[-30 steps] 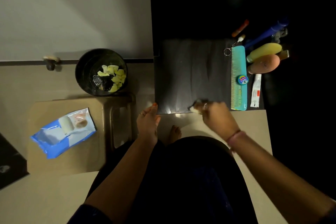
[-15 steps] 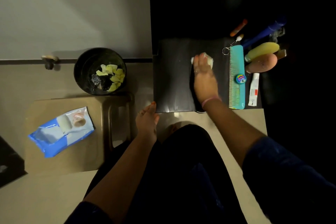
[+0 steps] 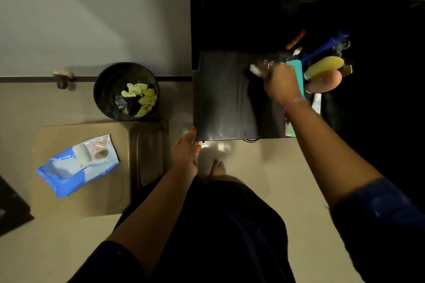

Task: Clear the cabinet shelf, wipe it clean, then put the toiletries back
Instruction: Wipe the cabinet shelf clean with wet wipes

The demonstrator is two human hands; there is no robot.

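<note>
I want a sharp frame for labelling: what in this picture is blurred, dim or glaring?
Head view: the right hand and its white wipe are motion-smeared; the cabinet interior behind the shelf is nearly black; a bright glare patch sits on the floor by the left hand; the blue wipes pack is fairly sharp.

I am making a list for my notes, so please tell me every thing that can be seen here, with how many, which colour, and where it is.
shelf: 1, black, upper middle
wipe: 1, white, in right hand on shelf
comb: 1, teal, right part of shelf, partly under the arm
bottles: 2, yellow and peach, right of comb
tube: 1, white, below the bottles
blue stick: 1, far right of shelf; what it is, unclear
bin: 1, black, with yellow scraps, on the floor
stool: 1, beige, left
wipes pack: 1, blue and white, on stool
left hand: at shelf's front corner
right hand: grips wipe
</note>
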